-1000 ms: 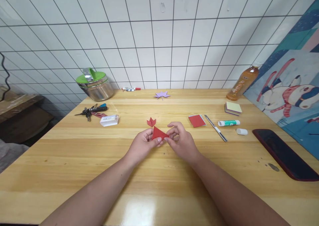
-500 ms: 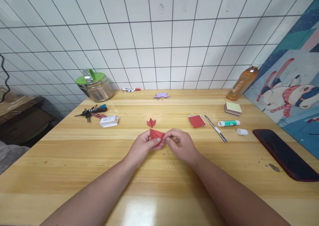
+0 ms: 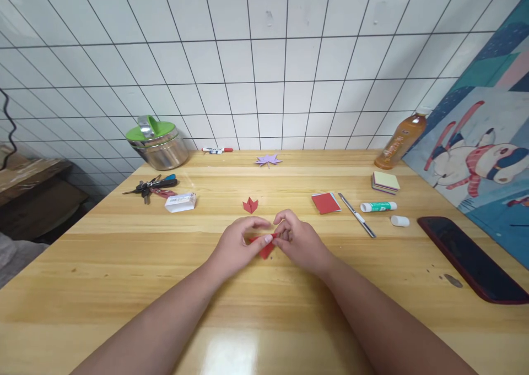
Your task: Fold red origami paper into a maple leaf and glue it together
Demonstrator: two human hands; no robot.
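Left grip on red paper, amber-filled bottle, lidded pot

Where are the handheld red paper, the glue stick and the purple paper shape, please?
Handheld red paper (image 3: 265, 250): head view, lower part.
Glue stick (image 3: 378, 206): head view, green label.
Purple paper shape (image 3: 268, 159): head view, middle.

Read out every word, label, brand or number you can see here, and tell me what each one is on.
None can be read with certainty:
Bottle: pale lettering down its side, too blurred.
Glue stick: white marks on a green label, too small.
White box: printed panel, too blurred.
Marker: dark print, too small.
Folded red paper: no writing visible.
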